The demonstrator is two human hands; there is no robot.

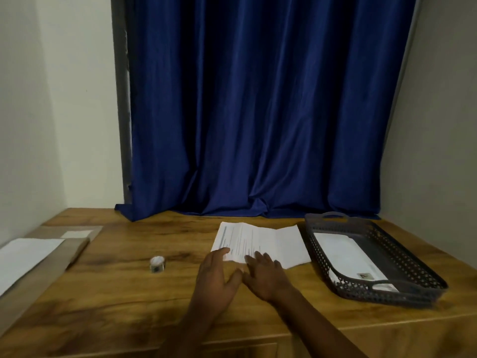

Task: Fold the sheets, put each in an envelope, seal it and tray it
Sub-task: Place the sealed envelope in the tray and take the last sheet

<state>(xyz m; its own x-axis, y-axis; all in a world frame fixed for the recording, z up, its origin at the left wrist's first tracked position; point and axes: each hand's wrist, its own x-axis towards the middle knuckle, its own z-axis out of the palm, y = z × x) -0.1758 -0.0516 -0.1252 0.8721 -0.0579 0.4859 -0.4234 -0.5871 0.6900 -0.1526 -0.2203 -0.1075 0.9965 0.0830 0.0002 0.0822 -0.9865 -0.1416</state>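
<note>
sheet (260,244) — flat fingers (224,251) of both hands on it | wooden table (129,293) | blue curtain (258,112)

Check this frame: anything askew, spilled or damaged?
Nothing damaged or spilled. The sheet lies askew to the table edge, creased but mostly unfolded, both hands flat on its near edge. The tray sits angled, holding one envelope. The curtain hem drapes onto the table's back edge.
</note>
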